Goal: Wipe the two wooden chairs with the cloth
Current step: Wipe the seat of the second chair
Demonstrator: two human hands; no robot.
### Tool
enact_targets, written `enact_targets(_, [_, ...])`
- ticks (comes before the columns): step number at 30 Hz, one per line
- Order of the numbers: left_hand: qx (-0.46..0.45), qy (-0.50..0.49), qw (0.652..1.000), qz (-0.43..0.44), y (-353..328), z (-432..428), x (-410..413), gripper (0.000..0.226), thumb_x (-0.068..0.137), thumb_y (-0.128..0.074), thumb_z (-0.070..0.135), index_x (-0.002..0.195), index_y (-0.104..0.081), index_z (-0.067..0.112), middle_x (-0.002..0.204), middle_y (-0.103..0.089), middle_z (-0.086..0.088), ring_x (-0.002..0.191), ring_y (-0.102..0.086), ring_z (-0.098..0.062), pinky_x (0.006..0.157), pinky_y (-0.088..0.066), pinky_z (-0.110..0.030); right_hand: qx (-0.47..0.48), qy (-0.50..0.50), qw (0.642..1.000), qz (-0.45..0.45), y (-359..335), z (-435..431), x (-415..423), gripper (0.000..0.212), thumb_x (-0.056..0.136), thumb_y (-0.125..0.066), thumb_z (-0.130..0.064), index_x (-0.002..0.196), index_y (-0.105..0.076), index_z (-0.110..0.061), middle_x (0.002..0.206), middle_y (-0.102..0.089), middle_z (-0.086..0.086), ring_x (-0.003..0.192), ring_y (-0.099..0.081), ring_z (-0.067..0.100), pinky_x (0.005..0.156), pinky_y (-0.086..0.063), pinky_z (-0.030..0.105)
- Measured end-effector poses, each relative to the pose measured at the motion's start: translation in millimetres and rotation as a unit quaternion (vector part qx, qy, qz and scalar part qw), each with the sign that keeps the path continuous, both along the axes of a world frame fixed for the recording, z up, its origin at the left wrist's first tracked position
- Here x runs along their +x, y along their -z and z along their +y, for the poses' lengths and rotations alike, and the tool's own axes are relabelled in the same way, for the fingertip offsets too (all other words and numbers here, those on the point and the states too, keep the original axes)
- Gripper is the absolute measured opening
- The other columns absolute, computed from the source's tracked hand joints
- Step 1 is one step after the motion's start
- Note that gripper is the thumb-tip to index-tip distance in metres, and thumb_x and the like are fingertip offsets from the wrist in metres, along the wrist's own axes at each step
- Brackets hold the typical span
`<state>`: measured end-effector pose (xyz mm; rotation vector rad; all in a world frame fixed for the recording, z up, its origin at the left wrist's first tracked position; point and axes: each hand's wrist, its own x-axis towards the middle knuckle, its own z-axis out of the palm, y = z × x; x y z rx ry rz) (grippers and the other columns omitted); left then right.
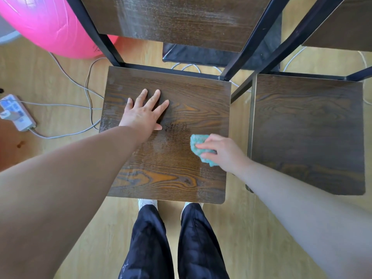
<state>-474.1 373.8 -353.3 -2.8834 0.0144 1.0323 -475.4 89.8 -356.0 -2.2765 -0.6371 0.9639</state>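
Two dark wooden chairs with black metal frames stand side by side. The left chair's seat is right in front of me, and the right chair's seat is beside it. My left hand lies flat, fingers spread, on the left seat's upper left part. My right hand presses a crumpled teal cloth onto the same seat near its right edge. A damp, dull streak shows on the wood between my hands. The left chair's backrest shows pale smears.
A pink inflated ball sits at the upper left. A white power strip and grey cables lie on the light wood floor left of the chair. A dark mat lies behind it. My legs stand at the seat's front edge.
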Motion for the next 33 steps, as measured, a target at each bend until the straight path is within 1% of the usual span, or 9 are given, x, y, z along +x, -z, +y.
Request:
enact_targets(5, [0.0, 0.001, 1.0, 0.002, -1.5, 0.0, 0.5, 0.083, 0.1, -0.045, 0.05, 0.155, 0.016, 0.038, 0.164, 0.026, 0.003, 0.152, 0.018, -0.031, 0.122, -0.009, -0.058, 0.041, -0.051, 0.998, -0.01, 7.0, -15.2, -59.7, 0.023, 0.083, -0.074, -0.008, 0.104, -0.078, -0.017, 0.095, -0.065, -0.002, 0.085, -0.054, 0.012, 0.078, -0.036, 0.022])
enact_targets(9, [-0.002, 0.002, 1.0, 0.004, -1.9, -0.1, 0.3, 0.083, 0.1, -0.045, 0.049, 0.155, 0.017, 0.038, 0.164, 0.026, 0.003, 0.151, 0.018, -0.032, 0.122, -0.009, -0.058, 0.034, -0.087, 0.995, 0.035, 7.7, -25.5, -103.4, 0.021, 0.088, -0.07, -0.011, 0.106, -0.077, -0.018, 0.094, -0.065, -0.001, 0.086, -0.049, 0.009, 0.076, -0.035, 0.023])
enact_targets(14, [-0.007, -0.003, 1.0, 0.003, -2.9, -0.4, -0.4, 0.082, 0.101, -0.045, 0.048, 0.155, 0.016, 0.038, 0.164, 0.025, 0.003, 0.152, 0.018, -0.031, 0.122, -0.01, -0.058, 0.016, -0.134, 0.987, 0.084, -8.3, -25.2, -116.7, 0.022, 0.093, -0.064, -0.012, 0.111, -0.076, -0.016, 0.098, -0.058, -0.003, 0.094, -0.047, 0.012, 0.082, -0.035, 0.024])
enact_targets(16, [-0.01, -0.002, 1.0, 0.001, -2.3, -0.3, -0.2, 0.083, 0.101, -0.046, 0.047, 0.155, 0.015, 0.038, 0.164, 0.025, 0.003, 0.152, 0.018, -0.031, 0.122, -0.01, -0.058, 0.028, -0.118, 0.99, 0.074, -24.3, -21.1, -92.6, 0.02, 0.094, -0.064, -0.015, 0.109, -0.077, -0.017, 0.095, -0.053, -0.008, 0.089, -0.046, 0.009, 0.08, -0.039, 0.026])
enact_targets(18, [-0.01, -0.004, 1.0, 0.001, -2.0, -0.3, -0.3, 0.082, 0.101, -0.046, 0.048, 0.156, 0.015, 0.038, 0.164, 0.024, 0.003, 0.152, 0.018, -0.031, 0.122, -0.01, -0.058, 0.057, -0.074, 0.995, 0.033, -36.9, -18.3, -48.6, 0.016, 0.092, -0.067, -0.015, 0.104, -0.078, -0.017, 0.093, -0.054, -0.007, 0.084, -0.049, 0.008, 0.077, -0.039, 0.021])
enact_targets(21, [0.006, 0.002, 1.0, -0.002, 1.0, -0.7, -1.5, 0.081, 0.101, -0.043, 0.05, 0.155, 0.017, 0.038, 0.164, 0.025, 0.003, 0.152, 0.017, -0.031, 0.122, -0.011, -0.057, 0.07, 0.009, 0.994, -0.088, -41.4, -16.4, 39.3, 0.016, 0.088, -0.071, -0.011, 0.101, -0.079, -0.014, 0.094, -0.058, -0.001, 0.082, -0.052, 0.009, 0.076, -0.035, 0.005])
enact_targets(23, [0.011, 0.004, 1.0, -0.003, 3.0, -0.2, -1.1, 0.081, 0.101, -0.041, 0.051, 0.154, 0.018, 0.038, 0.164, 0.025, 0.004, 0.152, 0.018, -0.031, 0.122, -0.01, -0.056, 0.055, 0.046, 0.983, -0.171, -38.1, -13.4, 93.2, 0.017, 0.087, -0.07, -0.009, 0.101, -0.079, -0.013, 0.096, -0.061, 0.005, 0.085, -0.053, 0.012, 0.078, -0.033, 0.003])
enact_targets(29, [0.016, 0.016, 1.0, -0.009, 6.8, 1.5, -2.0, 0.08, 0.101, -0.038, 0.051, 0.153, 0.021, 0.037, 0.163, 0.027, 0.003, 0.151, 0.019, -0.031, 0.122, -0.01, -0.057, -0.022, 0.088, 0.966, -0.243, -15.4, -8.0, 152.3, 0.019, 0.094, -0.064, -0.009, 0.107, -0.076, -0.01, 0.114, -0.063, 0.009, 0.105, -0.057, 0.022, 0.086, -0.037, 0.012])
enact_targets(33, [0.02, 0.022, 0.999, -0.011, 8.2, 1.8, -2.6, 0.08, 0.102, -0.037, 0.051, 0.153, 0.023, 0.037, 0.163, 0.028, 0.002, 0.151, 0.019, -0.032, 0.122, -0.01, -0.057, -0.006, 0.109, 0.965, -0.24, -1.7, -2.9, 144.5, 0.022, 0.093, -0.062, -0.002, 0.11, -0.075, -0.007, 0.117, -0.065, 0.009, 0.109, -0.058, 0.025, 0.097, -0.047, 0.028])
